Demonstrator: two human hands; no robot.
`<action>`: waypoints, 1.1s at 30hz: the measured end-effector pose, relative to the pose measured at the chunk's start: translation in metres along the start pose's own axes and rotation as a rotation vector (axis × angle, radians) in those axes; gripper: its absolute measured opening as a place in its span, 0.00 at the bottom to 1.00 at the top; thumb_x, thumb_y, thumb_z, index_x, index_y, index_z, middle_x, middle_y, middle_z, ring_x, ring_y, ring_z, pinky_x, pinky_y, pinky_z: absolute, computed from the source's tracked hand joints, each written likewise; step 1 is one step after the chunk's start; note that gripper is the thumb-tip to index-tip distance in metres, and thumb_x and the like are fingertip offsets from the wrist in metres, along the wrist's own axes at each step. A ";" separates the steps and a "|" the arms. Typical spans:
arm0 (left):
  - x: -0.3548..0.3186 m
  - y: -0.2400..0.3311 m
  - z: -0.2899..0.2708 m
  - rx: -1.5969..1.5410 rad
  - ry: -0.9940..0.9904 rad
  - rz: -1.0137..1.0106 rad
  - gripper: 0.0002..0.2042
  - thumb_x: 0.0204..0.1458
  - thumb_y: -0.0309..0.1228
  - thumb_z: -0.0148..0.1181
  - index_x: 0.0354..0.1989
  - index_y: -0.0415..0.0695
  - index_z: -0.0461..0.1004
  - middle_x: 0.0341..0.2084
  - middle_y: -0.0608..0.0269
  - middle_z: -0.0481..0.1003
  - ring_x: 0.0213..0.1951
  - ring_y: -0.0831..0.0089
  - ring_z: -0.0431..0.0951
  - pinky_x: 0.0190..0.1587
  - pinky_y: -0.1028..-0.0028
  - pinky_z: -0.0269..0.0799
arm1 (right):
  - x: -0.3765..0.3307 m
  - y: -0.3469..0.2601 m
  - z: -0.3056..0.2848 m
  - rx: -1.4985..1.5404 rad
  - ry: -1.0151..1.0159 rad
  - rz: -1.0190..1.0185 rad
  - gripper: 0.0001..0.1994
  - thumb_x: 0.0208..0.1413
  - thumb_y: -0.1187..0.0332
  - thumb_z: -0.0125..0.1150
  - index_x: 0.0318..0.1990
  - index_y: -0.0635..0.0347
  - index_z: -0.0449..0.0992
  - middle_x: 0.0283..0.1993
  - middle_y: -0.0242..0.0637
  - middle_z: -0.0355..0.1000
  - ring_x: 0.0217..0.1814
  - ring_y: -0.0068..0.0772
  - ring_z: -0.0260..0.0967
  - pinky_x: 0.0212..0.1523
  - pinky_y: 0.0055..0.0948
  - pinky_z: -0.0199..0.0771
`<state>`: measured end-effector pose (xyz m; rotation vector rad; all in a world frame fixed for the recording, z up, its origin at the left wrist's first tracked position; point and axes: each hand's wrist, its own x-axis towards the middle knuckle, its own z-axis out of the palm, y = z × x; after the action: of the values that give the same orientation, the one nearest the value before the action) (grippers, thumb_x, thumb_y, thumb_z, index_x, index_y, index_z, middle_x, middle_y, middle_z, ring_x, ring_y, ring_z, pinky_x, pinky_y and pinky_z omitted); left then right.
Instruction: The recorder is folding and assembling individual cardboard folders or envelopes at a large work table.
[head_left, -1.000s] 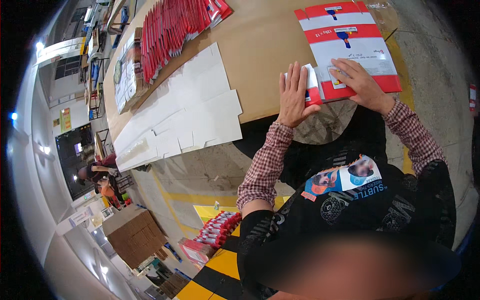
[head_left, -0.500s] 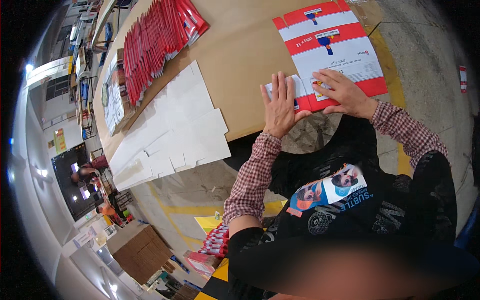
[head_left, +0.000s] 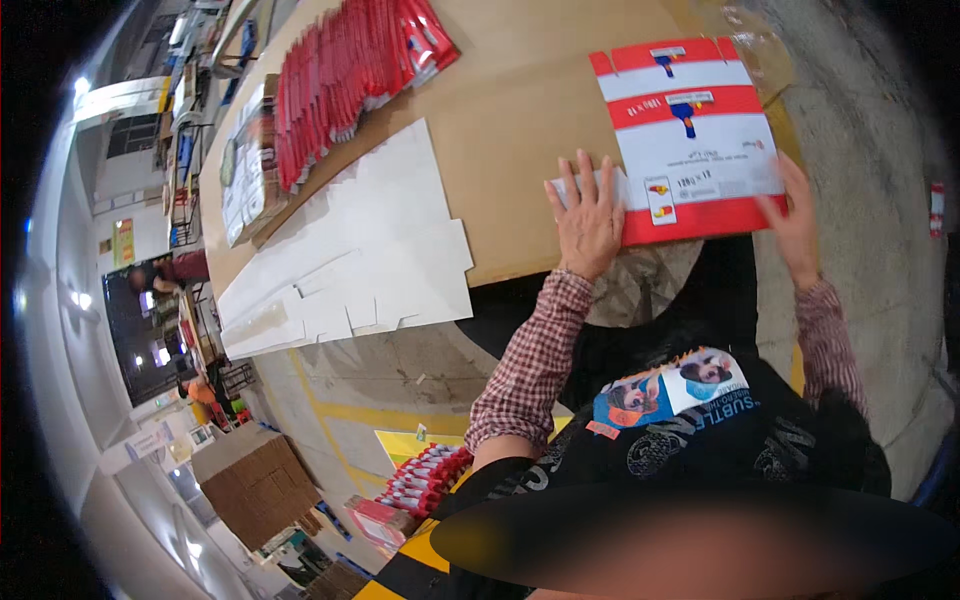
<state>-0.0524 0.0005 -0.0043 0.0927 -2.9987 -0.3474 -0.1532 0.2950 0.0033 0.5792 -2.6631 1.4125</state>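
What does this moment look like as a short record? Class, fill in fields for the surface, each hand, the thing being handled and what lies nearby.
surface: brown table
handled thing: flat red and white carton, printed side up
left hand: flat on the carton's left flap
right hand: at the carton's lower right corner
left of it: stack of white cardboard sheets
far edge: row of red packs

You stand in a packaging workshop: flat white carton blanks and stacked red cartons crowd a long table.
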 end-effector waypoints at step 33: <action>-0.155 -0.131 -0.092 0.126 0.172 -0.308 0.12 0.41 0.25 0.54 0.38 0.41 0.69 0.32 0.59 0.70 0.37 0.64 0.72 0.40 0.70 0.68 | 0.442 -0.078 0.396 -0.219 -0.296 -0.487 0.23 0.59 0.52 0.46 0.48 0.63 0.74 0.50 0.52 0.69 0.57 0.53 0.61 0.56 0.45 0.60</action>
<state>0.1185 -0.1354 0.0366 0.5693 -2.8300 -0.1669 -0.4909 -0.1959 -0.0588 1.3829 -2.5655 0.9483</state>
